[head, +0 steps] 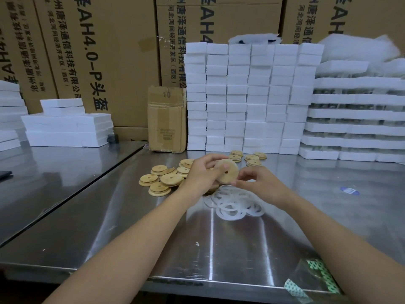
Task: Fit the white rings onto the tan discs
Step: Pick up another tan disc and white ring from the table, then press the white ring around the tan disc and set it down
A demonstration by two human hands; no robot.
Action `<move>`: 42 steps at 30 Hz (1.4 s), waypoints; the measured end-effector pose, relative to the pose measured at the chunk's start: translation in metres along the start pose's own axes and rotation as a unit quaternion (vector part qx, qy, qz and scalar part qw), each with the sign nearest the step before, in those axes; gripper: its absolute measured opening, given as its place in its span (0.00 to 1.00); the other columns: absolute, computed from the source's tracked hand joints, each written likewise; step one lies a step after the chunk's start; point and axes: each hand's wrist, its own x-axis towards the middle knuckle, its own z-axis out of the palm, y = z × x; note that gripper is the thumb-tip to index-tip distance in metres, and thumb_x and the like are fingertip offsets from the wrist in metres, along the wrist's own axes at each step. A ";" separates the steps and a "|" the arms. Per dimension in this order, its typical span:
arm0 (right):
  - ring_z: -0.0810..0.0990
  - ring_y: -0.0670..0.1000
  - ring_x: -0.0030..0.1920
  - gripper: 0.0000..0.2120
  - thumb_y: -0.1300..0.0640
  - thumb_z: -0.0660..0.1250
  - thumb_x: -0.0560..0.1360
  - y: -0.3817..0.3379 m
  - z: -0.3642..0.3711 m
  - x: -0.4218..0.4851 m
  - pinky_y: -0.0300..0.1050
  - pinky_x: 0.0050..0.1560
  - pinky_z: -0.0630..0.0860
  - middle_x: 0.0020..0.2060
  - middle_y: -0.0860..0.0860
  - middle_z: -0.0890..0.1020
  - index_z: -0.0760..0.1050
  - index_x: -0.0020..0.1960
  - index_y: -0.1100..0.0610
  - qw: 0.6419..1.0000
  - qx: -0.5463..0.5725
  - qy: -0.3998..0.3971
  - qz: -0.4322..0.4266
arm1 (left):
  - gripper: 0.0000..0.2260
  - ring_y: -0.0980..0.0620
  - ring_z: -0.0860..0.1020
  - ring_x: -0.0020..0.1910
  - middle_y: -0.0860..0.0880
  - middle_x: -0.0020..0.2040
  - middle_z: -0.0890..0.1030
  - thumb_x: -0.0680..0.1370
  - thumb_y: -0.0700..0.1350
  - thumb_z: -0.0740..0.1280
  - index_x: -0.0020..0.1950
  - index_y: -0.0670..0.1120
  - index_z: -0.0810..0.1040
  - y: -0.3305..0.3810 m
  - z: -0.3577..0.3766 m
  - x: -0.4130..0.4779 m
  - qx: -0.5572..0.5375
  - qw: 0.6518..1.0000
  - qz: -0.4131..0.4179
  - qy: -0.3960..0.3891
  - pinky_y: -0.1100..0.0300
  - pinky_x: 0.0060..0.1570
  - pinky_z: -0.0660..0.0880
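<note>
A tan disc (228,174) with a small centre hole is tilted up above the steel table, and both my hands hold it. My left hand (200,173) grips its left side, thumb on the face near the top. My right hand (255,183) pinches its lower right edge; a white ring seems to lie around the rim there, hard to tell. Below the hands lies a loose pile of white rings (232,204). A heap of tan discs (162,178) lies to the left. Several tan discs (252,158) lie in small stacks behind the hands.
The steel table (131,227) has a front edge close to me and a seam to a second table at left. White foam blocks (247,95) are stacked behind, with a small cardboard box (166,121) beside them. A clear bag (315,279) lies front right.
</note>
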 end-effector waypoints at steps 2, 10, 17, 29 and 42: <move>0.85 0.49 0.46 0.05 0.53 0.77 0.77 -0.002 -0.001 0.001 0.39 0.52 0.78 0.42 0.50 0.87 0.85 0.46 0.55 1.000 -0.003 0.020 -0.012 | 0.08 0.52 0.87 0.54 0.51 0.54 0.89 0.81 0.44 0.75 0.59 0.54 0.83 -0.001 0.000 0.000 0.012 1.000 -0.006 -0.014 0.59 0.46 0.84; 0.86 0.46 0.50 0.07 0.58 0.76 0.78 -0.006 -0.006 0.001 0.38 0.51 0.80 0.48 0.43 0.87 0.84 0.51 0.46 0.990 0.019 0.131 -0.052 | 0.09 0.56 0.85 0.50 0.55 0.50 0.88 0.77 0.45 0.80 0.55 0.52 0.84 -0.012 -0.001 0.000 0.172 0.983 0.048 -0.032 0.60 0.54 0.81; 0.85 0.44 0.50 0.10 0.57 0.77 0.77 -0.013 -0.005 0.000 0.32 0.47 0.76 0.50 0.39 0.86 0.85 0.54 0.43 0.992 -0.002 0.107 -0.066 | 0.10 0.56 0.85 0.54 0.54 0.52 0.88 0.77 0.46 0.79 0.58 0.50 0.86 -0.014 -0.002 0.001 0.162 0.985 0.063 -0.011 0.54 0.58 0.82; 0.81 0.58 0.53 0.03 0.56 0.73 0.75 0.055 -0.071 -0.014 0.48 0.53 0.75 0.49 0.55 0.85 0.83 0.49 0.51 0.900 -0.142 0.304 0.277 | 0.04 0.59 0.80 0.56 0.59 0.58 0.75 0.83 0.46 0.71 0.55 0.54 0.85 -0.012 -0.009 0.009 0.212 0.969 0.038 0.124 0.49 0.59 0.82; 0.78 0.59 0.68 0.24 0.57 0.66 0.80 0.066 -0.063 -0.010 0.50 0.65 0.72 0.68 0.51 0.81 0.71 0.74 0.44 0.921 -0.249 0.097 0.284 | 0.08 0.63 0.79 0.52 0.61 0.55 0.74 0.83 0.46 0.71 0.48 0.60 0.83 -0.016 -0.010 0.013 0.256 0.957 0.035 0.132 0.54 0.58 0.80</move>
